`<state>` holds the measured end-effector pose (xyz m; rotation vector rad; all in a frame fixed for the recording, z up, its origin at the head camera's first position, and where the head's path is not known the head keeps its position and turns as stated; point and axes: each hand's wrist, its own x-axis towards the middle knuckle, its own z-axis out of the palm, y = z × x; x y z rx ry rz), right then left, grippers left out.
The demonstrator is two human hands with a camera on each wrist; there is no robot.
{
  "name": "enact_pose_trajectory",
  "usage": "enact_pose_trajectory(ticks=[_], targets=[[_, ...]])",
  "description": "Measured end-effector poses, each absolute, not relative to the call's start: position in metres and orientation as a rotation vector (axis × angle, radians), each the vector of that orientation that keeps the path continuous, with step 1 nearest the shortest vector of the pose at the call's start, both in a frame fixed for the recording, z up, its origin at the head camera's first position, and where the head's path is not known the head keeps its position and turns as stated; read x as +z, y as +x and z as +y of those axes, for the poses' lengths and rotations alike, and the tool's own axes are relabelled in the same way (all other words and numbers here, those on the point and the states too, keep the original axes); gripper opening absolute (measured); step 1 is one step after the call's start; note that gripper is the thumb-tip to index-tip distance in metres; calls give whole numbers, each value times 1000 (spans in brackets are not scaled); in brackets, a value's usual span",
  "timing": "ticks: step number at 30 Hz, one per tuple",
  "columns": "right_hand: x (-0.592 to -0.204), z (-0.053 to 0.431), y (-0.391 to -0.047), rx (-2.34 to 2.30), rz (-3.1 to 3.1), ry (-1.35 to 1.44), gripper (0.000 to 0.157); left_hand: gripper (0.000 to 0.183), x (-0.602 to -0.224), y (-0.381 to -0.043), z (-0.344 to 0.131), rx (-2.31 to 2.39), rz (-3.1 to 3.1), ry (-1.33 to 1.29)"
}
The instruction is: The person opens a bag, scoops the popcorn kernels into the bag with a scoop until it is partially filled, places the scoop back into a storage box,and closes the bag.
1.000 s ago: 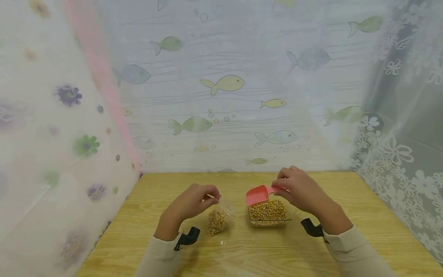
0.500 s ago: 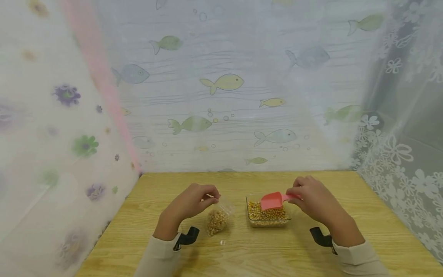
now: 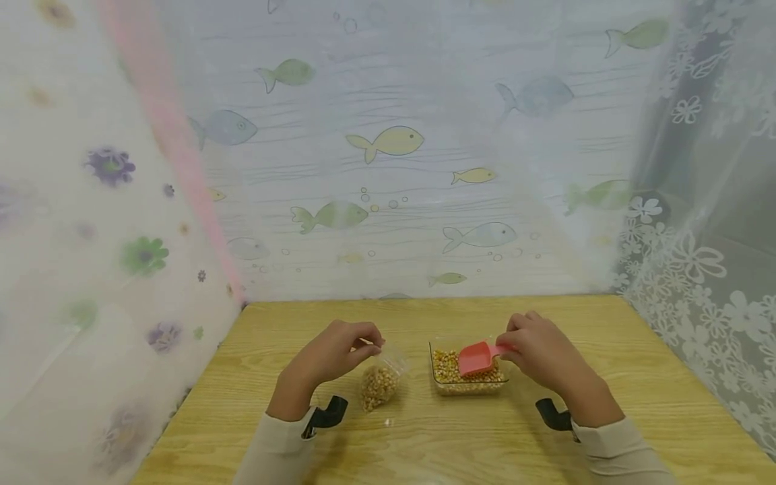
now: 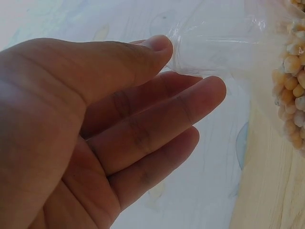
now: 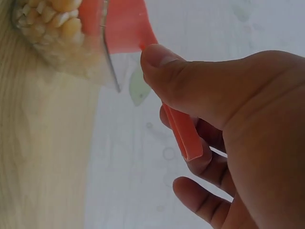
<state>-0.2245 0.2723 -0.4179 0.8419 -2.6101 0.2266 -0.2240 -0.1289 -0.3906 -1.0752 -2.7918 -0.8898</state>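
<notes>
My left hand (image 3: pixel 339 351) pinches the top edge of a clear plastic bag (image 3: pixel 394 362) between thumb and forefinger; the other fingers are loosely extended in the left wrist view. Corn kernels (image 4: pixel 293 88) fill the lower part of the bag, which rests on the table. To its right stands a glass container (image 3: pixel 469 389) of yellow corn kernels (image 3: pixel 446 367). My right hand (image 3: pixel 542 350) grips the handle of a pink scoop (image 3: pixel 476 360), thumb on top and fingers beneath. The scoop's blade is inside the container, against the kernels; the right wrist view shows its handle (image 5: pixel 183 131) tilted.
Under everything is a wood-grain table (image 3: pixel 400 451). A curtain with printed fish (image 3: pixel 397 141) hangs behind its far edge. Flower-printed sheets (image 3: pixel 145 256) enclose the sides. Black wrist mounts (image 3: pixel 330 412) stick out inward from both sleeves.
My right hand has carried the scoop right from above the container's left side, then lowered it into the kernels. The left hand and bag have stayed in place.
</notes>
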Motion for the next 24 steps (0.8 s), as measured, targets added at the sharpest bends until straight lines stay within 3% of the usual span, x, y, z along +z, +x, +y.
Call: enact_pose_trajectory(ticks=[24], targets=[[-441, 257, -233, 352, -2552, 857, 14, 9, -392, -225, -129, -889, -2788, -1078]])
